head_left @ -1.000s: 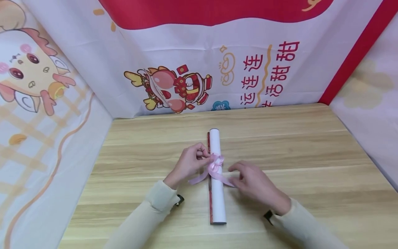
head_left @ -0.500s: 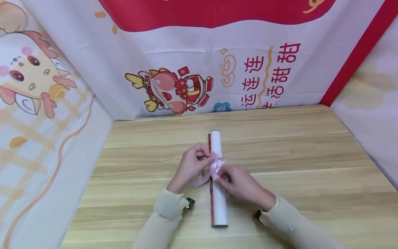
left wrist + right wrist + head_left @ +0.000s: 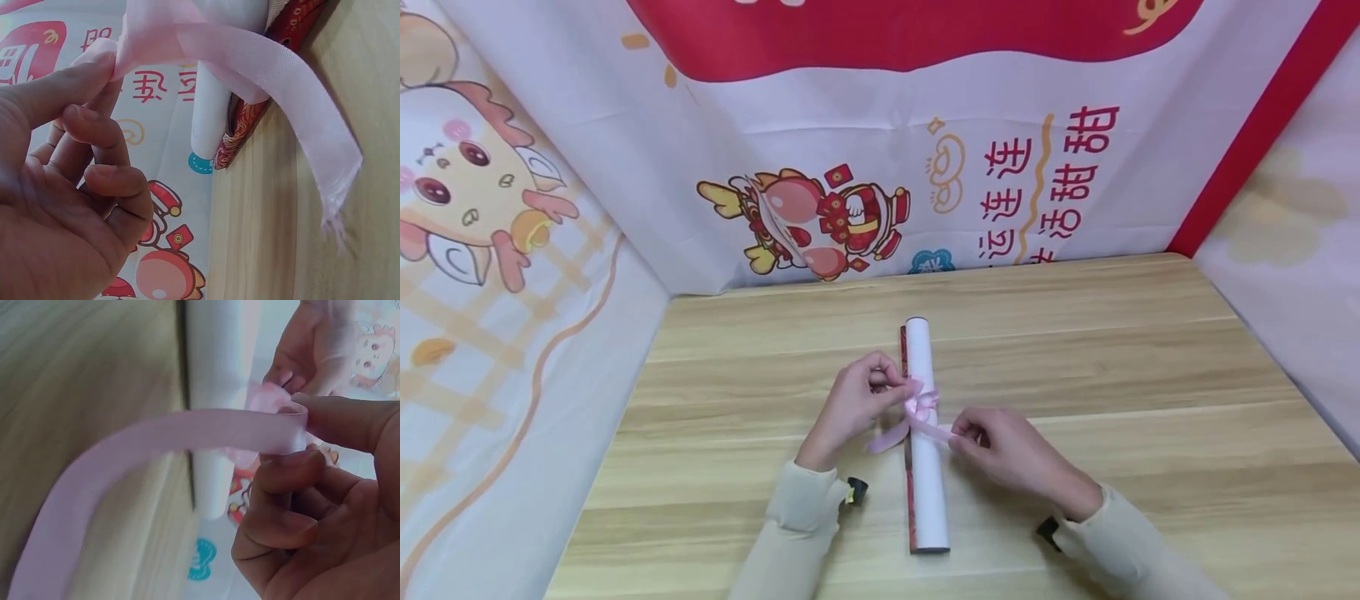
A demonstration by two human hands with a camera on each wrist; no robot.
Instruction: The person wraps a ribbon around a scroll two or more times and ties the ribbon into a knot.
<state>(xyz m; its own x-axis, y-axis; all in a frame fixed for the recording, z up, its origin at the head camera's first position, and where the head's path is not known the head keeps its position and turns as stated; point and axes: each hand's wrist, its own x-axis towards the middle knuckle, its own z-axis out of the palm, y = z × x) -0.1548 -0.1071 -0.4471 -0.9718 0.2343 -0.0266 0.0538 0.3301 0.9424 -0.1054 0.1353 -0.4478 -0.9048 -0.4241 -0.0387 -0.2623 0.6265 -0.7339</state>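
A white rolled scroll (image 3: 930, 487) lies lengthwise on the table, with a red patterned strip (image 3: 247, 128) along its left side. Around its middle is a pink ribbon (image 3: 921, 408), looped and knotted on top. Thumb and forefinger of my left hand (image 3: 857, 402) pinch a part of the ribbon left of the knot, the other fingers loosely bent. A frayed ribbon tail (image 3: 312, 119) hangs free below that hand. To the right of the scroll, my right hand (image 3: 1015, 450) pinches another stretch of ribbon (image 3: 162, 431), whose tail curves away in the right wrist view.
The wooden table (image 3: 1112, 367) stretches out on both sides of the scroll. Behind it hangs a printed cloth (image 3: 850, 108) with red lettering and cartoon figures. More printed cloth (image 3: 572, 275) closes off the left side. A small dark device (image 3: 856, 492) sits at the left wrist.
My right hand has come in to the knot, then drawn back right, now pinching a length of ribbon stretched across the scroll. The left hand keeps its pinch at nearly the same spot.
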